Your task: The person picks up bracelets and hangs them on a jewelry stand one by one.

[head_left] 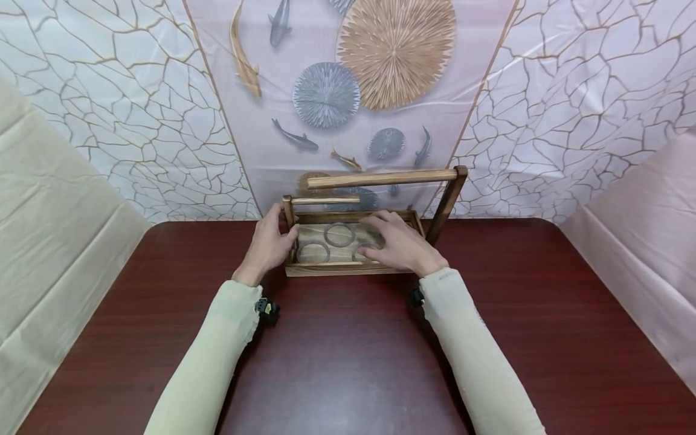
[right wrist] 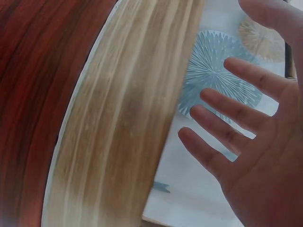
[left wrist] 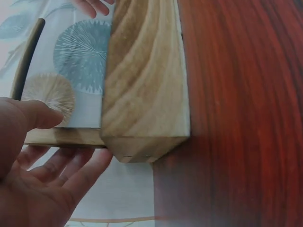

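A wooden caddy [head_left: 348,270] with low sides and a raised wooden handle [head_left: 386,179] stands near the table's far edge. Several round ring outlines show on its floor, partly under the right hand. My left hand [head_left: 267,244] grips the caddy's left end; in the left wrist view the thumb [left wrist: 45,116] is on the inner side of the end wall and the fingers [left wrist: 71,172] lie outside it. Over the caddy's right part hovers my right hand [head_left: 399,241]. In the right wrist view its fingers [right wrist: 236,104] are spread, holding nothing.
The dark red table [head_left: 348,362] has a glossy wood-grain top. Behind it hangs a patterned backdrop [head_left: 326,93] with fish and round shapes, close to the caddy. Pale cloth [head_left: 49,241] drapes along both sides.
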A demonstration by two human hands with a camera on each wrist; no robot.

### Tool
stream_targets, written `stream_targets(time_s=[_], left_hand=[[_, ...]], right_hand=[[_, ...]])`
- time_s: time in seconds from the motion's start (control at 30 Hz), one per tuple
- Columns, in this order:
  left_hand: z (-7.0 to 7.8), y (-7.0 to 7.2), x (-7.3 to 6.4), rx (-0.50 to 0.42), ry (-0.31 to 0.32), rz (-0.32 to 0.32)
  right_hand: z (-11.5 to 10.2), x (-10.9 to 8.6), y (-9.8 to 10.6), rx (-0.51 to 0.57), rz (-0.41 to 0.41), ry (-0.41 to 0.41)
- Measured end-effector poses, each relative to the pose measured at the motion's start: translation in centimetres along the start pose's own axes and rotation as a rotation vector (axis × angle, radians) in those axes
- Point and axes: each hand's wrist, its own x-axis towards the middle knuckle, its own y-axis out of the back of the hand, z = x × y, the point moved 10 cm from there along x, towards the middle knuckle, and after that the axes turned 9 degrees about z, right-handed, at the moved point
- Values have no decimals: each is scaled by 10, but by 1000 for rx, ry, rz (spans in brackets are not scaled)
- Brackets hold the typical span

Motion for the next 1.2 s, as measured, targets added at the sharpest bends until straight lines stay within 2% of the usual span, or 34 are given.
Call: stream_targets(time_s=[0.3,0.57,0.73,0.97,1.2], left_hand=[[0,2,5,11,-47,4],[-2,3,7,26,-25,-33],[-4,2,8,33,-12,-46],[-5,6,9,22,-29,-38],[-7,4,9,-13,-35,-43]], right_hand=[[3,9,-12,7,-42,-13],[2,18,-23,0,-94,-42],[-3,25,-32,4,-95,-17],[-13,36,-38,7,-100,-4],[-20,43,-43,5,-128,-10]])
